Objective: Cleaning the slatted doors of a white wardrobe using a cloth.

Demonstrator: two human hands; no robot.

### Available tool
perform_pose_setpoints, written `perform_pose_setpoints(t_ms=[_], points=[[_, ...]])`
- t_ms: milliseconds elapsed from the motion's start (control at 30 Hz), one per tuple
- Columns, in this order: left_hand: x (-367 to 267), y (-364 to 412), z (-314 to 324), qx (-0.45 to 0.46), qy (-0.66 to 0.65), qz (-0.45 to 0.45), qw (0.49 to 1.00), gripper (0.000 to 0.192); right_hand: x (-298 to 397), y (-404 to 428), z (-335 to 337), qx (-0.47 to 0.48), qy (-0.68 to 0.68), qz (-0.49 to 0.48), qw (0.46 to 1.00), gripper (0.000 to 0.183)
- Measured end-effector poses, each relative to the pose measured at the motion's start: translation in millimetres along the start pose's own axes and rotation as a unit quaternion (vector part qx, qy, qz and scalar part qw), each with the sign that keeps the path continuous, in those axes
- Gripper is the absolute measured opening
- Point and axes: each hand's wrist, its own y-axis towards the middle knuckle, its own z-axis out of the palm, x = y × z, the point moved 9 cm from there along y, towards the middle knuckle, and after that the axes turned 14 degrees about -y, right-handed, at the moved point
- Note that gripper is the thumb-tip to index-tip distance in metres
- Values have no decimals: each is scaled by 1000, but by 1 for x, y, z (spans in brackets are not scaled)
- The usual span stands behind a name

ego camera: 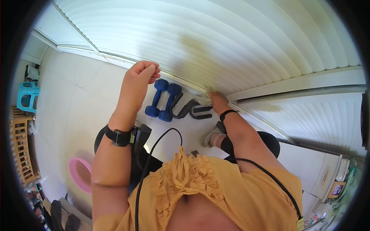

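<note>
My left hand (143,73) is raised in front of the white ribbed door panel (162,37), fingers curled, with nothing visible in it. Low by the door's bottom rail, my right hand (218,101) is on a pale, crumpled rag (205,98); its fingertips are partly hidden. Two blue dumbbells (156,99) lie side by side on the tiled floor below my left hand. Between them and my right hand are two dark push-up bars (180,106) with bent frames. Yellowish-brown patches show on the panel.
A pink basin (79,174) is on the floor at left. Beyond it are a turquoise plastic stool (28,96) and a slatted wooden rack (21,150). A white drawer cabinet (306,164) stands at right. A black cable (144,167) loops before my chest.
</note>
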Motion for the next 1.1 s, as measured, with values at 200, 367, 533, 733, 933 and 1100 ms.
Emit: perform_pose_setpoints(t_ms=[200,367,533,733,933,1100], points=[[-23,-13,-17,-18,-10,48,999,21,-18,0,-6,189,-164,37,967,24],[-50,-18,-76,-129,-89,83,984,21,63,39,-39,249,-215,-70,942,27],[-59,-17,-99,-141,-224,91,960,19,213,115,-124,47,-114,-205,971,22],[-57,-21,-116,-163,-252,75,951,21,330,204,-148,-244,-31,-304,920,33],[-47,-16,-123,-172,-300,55,937,20,363,283,-90,-177,-129,-301,928,51],[-33,-12,-117,-163,-288,18,944,21,358,282,-84,-122,-71,-181,973,43]])
